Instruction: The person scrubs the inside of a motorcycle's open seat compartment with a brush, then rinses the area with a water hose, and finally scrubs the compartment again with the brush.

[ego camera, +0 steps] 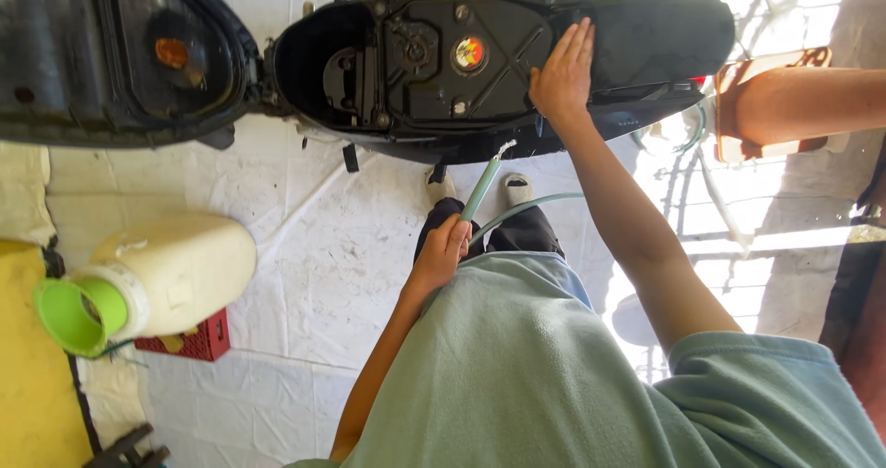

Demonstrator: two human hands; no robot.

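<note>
My left hand (443, 251) grips a pale green hose (482, 189) near its end, the tip pointing up toward the scooter. The hose curves away to the right behind my legs. My right hand (563, 71) lies flat, fingers together, on the black underseat compartment (434, 62) of a scooter, beside a round red and yellow fuel cap (469, 54). The raised seat (120, 53) shows its black underside at the upper left.
A cream plastic jug (171, 274) with a green funnel (74, 316) in its mouth rests on a red crate (194, 341) at the left. White sheeting (323, 265) covers the floor. Another person's arm (812, 103) reaches in at the right.
</note>
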